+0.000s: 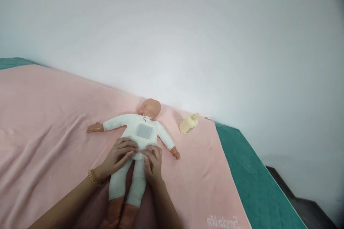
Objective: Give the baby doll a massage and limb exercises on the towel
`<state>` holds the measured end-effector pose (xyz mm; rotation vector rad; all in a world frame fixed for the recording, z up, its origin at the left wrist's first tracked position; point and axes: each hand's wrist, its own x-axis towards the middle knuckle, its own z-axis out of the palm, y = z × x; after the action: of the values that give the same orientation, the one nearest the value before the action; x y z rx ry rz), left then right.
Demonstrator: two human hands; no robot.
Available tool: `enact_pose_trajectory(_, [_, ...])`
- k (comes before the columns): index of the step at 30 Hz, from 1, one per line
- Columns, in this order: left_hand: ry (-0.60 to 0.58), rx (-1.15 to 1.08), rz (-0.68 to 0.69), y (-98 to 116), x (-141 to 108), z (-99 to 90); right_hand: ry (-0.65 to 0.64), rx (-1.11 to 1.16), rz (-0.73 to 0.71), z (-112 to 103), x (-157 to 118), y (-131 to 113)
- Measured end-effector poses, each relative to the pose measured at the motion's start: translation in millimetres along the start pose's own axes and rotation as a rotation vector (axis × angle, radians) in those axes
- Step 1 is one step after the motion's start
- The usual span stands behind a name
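A bald baby doll (143,153) lies stretched out on a pink blanket, with a white cloth body and brown plastic hands and feet. Its head (151,108) shows no face from here. A grey rectangular panel (144,131) sits on the upper torso. My left hand (120,154), with a gold beaded bracelet at the wrist, is closed on the left side of the doll's waist. On the other side of the waist my right hand (153,162) has its bent fingers and thumb drawn together on the white cloth. Both hands' fingertips nearly meet at the middle.
A cream pump bottle (189,123) stands to the right of the doll's head, near the white wall (172,35). The pink blanket (48,121) has folds on the left. Green quilted bedding (249,164) shows at the right edge, with a dark frame (303,200) beyond.
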<state>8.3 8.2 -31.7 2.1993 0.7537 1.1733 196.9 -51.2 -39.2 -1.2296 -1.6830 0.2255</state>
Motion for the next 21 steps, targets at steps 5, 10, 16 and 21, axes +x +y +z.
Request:
enact_pose_trajectory(5, [-0.06, 0.07, -0.011, -1.2, 4.2, 0.8, -0.043, -0.02, 0.068, 1.4, 3.9, 0.2])
enact_pose_trajectory(10, [-0.114, 0.104, -0.016, -2.3, 10.3, 1.5, -0.036, -0.012, 0.131, 5.3, 8.9, 0.5])
enact_pose_trajectory(16, [-0.072, 0.086, 0.019, -6.1, 5.3, 2.3, -0.021, -0.02, 0.104, 4.4, 7.2, 0.6])
enact_pose_trajectory(21, [-0.017, 0.119, 0.035, -8.4, -2.2, 1.5, 0.003, -0.074, 0.043, 3.0, 0.4, 3.1])
